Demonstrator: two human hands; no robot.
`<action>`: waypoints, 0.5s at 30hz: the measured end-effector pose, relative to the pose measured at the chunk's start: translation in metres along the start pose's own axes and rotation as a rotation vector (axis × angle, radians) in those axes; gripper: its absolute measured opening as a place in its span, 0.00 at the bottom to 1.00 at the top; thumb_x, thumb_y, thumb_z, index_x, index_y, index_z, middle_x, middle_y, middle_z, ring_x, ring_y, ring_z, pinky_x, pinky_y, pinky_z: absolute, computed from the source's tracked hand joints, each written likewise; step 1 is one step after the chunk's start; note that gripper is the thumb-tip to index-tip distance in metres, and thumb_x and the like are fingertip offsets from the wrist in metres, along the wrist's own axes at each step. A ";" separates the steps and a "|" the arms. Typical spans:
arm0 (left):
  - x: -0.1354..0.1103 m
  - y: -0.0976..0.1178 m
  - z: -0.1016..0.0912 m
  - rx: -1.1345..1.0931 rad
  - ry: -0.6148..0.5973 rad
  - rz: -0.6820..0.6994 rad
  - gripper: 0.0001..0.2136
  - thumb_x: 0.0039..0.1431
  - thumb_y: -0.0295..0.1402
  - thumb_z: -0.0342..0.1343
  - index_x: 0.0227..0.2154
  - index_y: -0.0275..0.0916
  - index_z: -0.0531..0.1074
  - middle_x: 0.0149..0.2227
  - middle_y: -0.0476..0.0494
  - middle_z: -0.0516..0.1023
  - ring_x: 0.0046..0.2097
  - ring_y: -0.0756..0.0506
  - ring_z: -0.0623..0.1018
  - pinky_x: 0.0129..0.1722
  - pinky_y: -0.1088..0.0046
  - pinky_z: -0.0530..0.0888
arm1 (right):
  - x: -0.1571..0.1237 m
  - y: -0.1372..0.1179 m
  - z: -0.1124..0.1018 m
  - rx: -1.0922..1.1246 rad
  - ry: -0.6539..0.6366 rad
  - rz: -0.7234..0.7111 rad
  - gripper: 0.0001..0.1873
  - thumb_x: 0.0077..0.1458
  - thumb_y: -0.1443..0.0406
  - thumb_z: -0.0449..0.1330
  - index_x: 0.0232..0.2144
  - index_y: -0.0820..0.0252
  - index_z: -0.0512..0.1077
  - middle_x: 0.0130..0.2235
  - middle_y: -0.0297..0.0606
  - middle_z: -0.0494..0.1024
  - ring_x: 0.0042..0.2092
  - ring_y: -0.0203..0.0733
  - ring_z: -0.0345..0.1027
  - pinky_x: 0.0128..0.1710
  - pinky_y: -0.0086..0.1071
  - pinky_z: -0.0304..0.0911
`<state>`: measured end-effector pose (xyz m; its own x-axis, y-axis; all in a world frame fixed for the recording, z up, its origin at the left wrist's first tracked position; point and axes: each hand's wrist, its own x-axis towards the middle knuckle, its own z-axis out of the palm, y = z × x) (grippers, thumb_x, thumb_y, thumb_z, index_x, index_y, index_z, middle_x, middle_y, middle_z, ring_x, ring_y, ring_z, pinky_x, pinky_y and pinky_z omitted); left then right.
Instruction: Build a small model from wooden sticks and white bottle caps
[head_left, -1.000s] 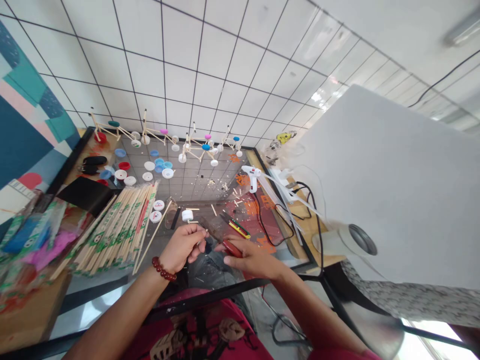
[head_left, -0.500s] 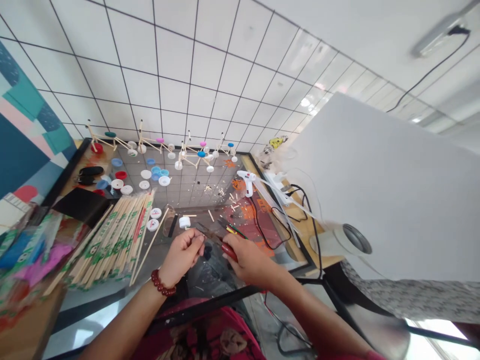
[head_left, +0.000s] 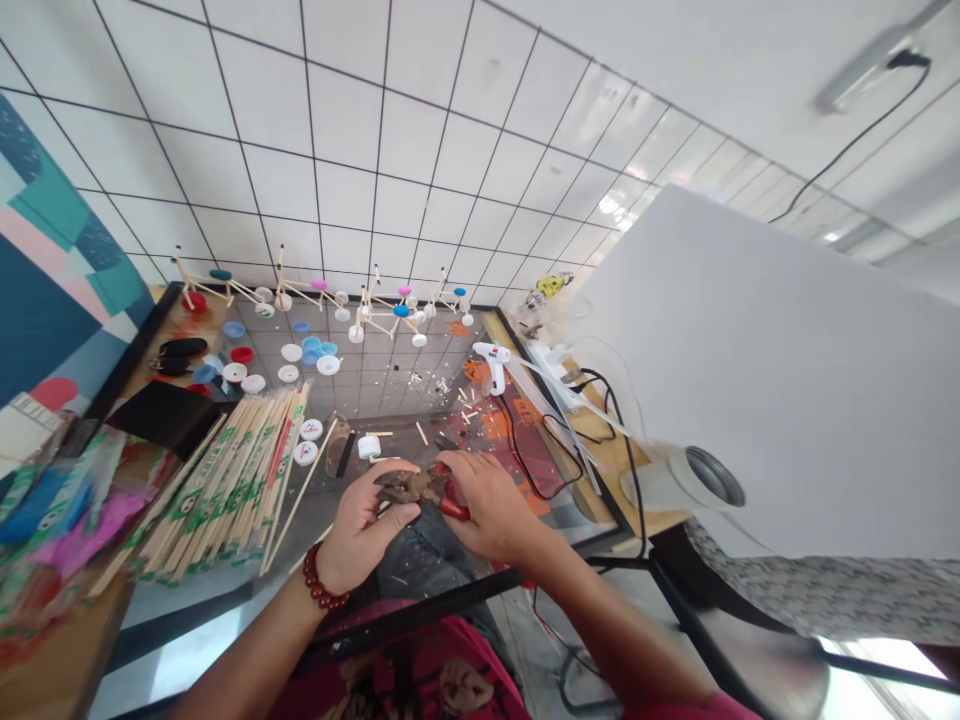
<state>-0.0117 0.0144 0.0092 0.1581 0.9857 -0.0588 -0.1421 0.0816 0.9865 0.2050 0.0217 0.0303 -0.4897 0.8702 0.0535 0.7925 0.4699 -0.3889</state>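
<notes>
My right hand is closed around the red handles of a pair of pliers, whose dark jaws point left. My left hand, with a beaded bracelet at the wrist, curls around the jaw end, thumb below and fingers above. A thin wooden stick pokes out beneath the left wrist, in line with the jaws; the hand hides most of it. Just beyond the left hand is a white cap piece. Short stick offcuts are scattered past the pliers.
Bundled wrapped chopsticks lie at left, with bottle caps behind them. Several stick-and-cap models line the wall. A white glue gun and its cord stand at right, near a pale cylinder.
My left hand has opened out from a tight pinch and now curls round the jaws. The pliers have turned so their jaws show broadly. A stick now shows below the left wrist.
</notes>
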 end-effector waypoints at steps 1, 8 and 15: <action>0.000 0.002 0.000 0.053 -0.009 0.054 0.14 0.51 0.41 0.70 0.40 0.43 0.83 0.39 0.39 0.83 0.40 0.37 0.79 0.44 0.61 0.76 | 0.002 0.001 0.001 -0.008 -0.005 -0.003 0.25 0.52 0.66 0.58 0.53 0.62 0.66 0.48 0.53 0.79 0.50 0.58 0.73 0.53 0.51 0.67; 0.003 0.010 0.002 0.310 -0.028 0.149 0.07 0.60 0.39 0.63 0.35 0.44 0.83 0.38 0.40 0.85 0.41 0.36 0.81 0.45 0.62 0.75 | 0.001 0.016 0.008 0.046 0.029 -0.022 0.20 0.51 0.64 0.57 0.48 0.58 0.64 0.43 0.48 0.78 0.43 0.53 0.73 0.44 0.43 0.68; 0.002 0.006 -0.001 0.317 -0.042 0.177 0.15 0.63 0.39 0.59 0.20 0.45 0.75 0.23 0.44 0.73 0.27 0.43 0.70 0.33 0.67 0.68 | -0.001 0.021 0.013 0.088 0.045 0.013 0.19 0.50 0.66 0.58 0.46 0.56 0.64 0.41 0.44 0.78 0.40 0.50 0.73 0.41 0.38 0.66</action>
<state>-0.0126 0.0171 0.0145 0.1989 0.9730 0.1174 0.1385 -0.1465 0.9795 0.2176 0.0290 0.0100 -0.4613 0.8829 0.0880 0.7627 0.4453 -0.4691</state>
